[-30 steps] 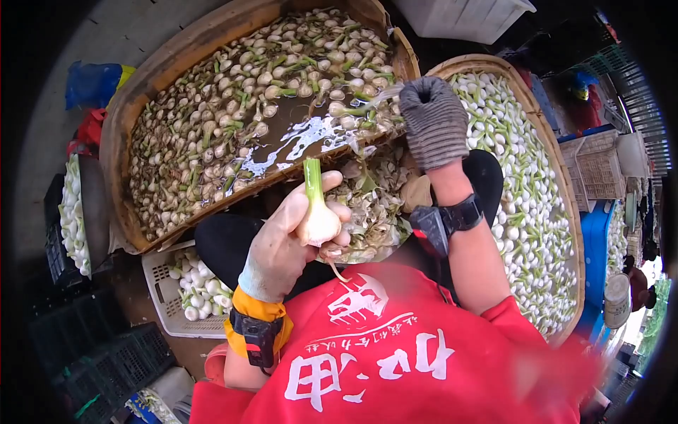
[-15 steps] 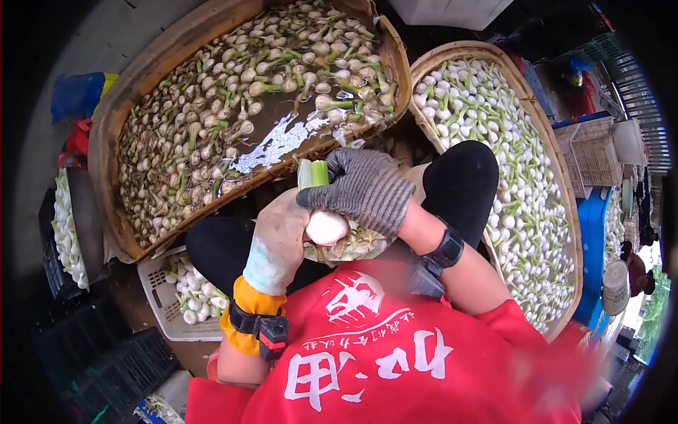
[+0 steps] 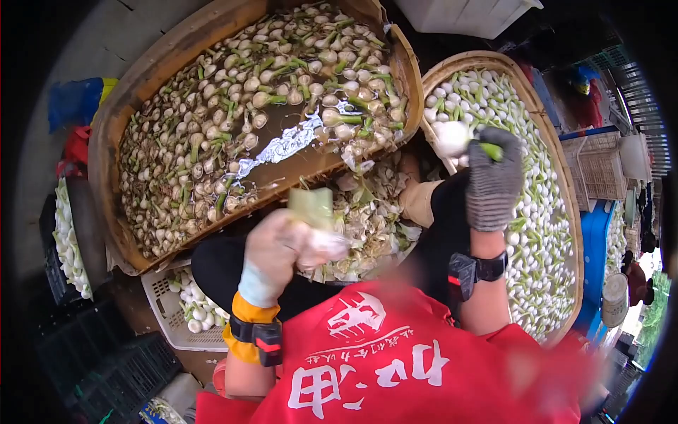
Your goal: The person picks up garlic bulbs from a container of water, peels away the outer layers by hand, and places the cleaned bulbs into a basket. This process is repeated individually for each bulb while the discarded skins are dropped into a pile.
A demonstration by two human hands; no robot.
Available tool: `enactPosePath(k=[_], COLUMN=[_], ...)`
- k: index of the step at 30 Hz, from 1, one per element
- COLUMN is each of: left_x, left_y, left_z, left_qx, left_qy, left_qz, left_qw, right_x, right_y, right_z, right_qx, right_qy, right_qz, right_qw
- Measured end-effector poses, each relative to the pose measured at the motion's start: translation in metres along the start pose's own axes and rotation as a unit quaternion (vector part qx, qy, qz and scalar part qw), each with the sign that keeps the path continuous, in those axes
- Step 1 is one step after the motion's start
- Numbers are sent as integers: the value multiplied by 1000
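My right hand (image 3: 496, 180), in a grey knitted glove, is closed around the green stem of a peeled white bulb (image 3: 452, 139), near the left rim of the basin of white bulbs (image 3: 540, 205). In a pale glove, my left hand (image 3: 272, 254) is closed on a loose peel (image 3: 312, 206), blurred by motion, with a green upper part and a whitish lower part. Below and between the hands lies a heap of peelings (image 3: 374, 212). Unpeeled bulbs float in brown water in the large wooden-rimmed tub (image 3: 279, 185) ahead.
A white perforated basket (image 3: 185, 332) with white bulbs stands at the lower left. Another container of bulbs (image 3: 68, 244) is at the far left. A white bin (image 3: 470, 15) stands at the top, and a blue tub (image 3: 592, 247) at the right. My knees are between the tubs.
The hands have come apart. The right hand has moved right with the peeled bulb, over the basin's edge, while the left keeps the stripped peel near my lap.
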State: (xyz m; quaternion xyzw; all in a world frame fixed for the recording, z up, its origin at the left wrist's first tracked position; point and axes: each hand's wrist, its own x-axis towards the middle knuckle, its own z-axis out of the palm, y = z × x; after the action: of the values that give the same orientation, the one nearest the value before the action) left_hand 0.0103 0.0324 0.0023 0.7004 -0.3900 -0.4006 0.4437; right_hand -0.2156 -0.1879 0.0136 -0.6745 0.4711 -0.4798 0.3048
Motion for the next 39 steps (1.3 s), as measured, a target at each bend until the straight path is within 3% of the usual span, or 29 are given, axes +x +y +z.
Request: enactPosePath(k=[1,3,5,6,7,9,11,13,15,16,17,19,20,21,23,24,25,26,27,29,31,32,33,34,35,36,37,39], left_x=[6,20,41,53,70,117,162,200,253,280,300,326,337,347,360,348,353,343,316,272,216,192,169,140,124,110,96,74], left_y=[-17,-36,-56,-60,-46,-35,-33,-53,-97,-104,-93,-104,-107,-120,-157,-131,-143,-159,-154,-133,-70,-64,-59,-46,-57,-41,-23,-23], left_z=[6,16,19,20,17,9,1,4,11,15,23,43,54,61,75,74,67,49,31,5,-8,-8,-7,-5,-11,-9,-4,3], left_qx=[65,238,224,206,93,94,175,306,441,427,490,522,537,534,513,478,495,253,-9,-349,-410,-461,-510,-148,289,374,454,428], left_qy=[-71,-188,-168,-149,-133,-110,-44,-49,-24,-82,-159,-211,-268,-271,-287,-282,-300,-240,-156,-128,-118,-103,-89,-97,-73,-49,-26,-2], left_qz=[28,95,126,155,107,-53,-41,-73,184,259,261,188,92,97,-36,-105,-81,-176,-256,-250,-233,-212,-190,94,195,263,327,331], left_qw=[995,948,952,955,981,988,983,948,878,863,816,805,795,795,808,825,811,921,954,894,874,856,834,980,934,888,828,841], right_x=[11,12,6,-1,-8,-21,-39,-51,-60,-62,-63,-60,-58,-55,-50,-48,-47,-46,-47,-54,-54,-55,-52,-49,-47,-42,-44,-46], right_y=[7,1,4,1,-2,2,7,9,13,15,16,18,18,18,16,16,16,17,17,26,26,31,28,23,14,-3,-8,-15], right_z=[-2,-18,-7,-1,5,21,37,46,50,50,50,50,49,49,47,46,44,44,44,51,63,73,81,87,91,92,92,90], right_qx=[-71,-216,8,18,27,-56,-31,-18,-6,-18,-31,-49,-59,-65,-69,-80,-79,-67,-54,-7,-5,-12,-4,-10,-18,-40,-40,-25], right_qy=[109,110,43,-16,-75,-173,-223,-265,-316,-330,-344,-348,-356,-353,-353,-359,-358,-354,-350,-344,-325,-302,-306,-285,-261,-317,-319,-324], right_qz=[-97,-60,3,40,76,35,58,85,107,95,83,83,80,82,145,147,151,141,130,119,8,-112,-113,-183,-253,-194,-197,-257], right_qw=[987,968,999,999,994,983,972,960,943,939,935,933,929,930,922,918,918,922,926,931,946,946,945,941,931,928,926,910])
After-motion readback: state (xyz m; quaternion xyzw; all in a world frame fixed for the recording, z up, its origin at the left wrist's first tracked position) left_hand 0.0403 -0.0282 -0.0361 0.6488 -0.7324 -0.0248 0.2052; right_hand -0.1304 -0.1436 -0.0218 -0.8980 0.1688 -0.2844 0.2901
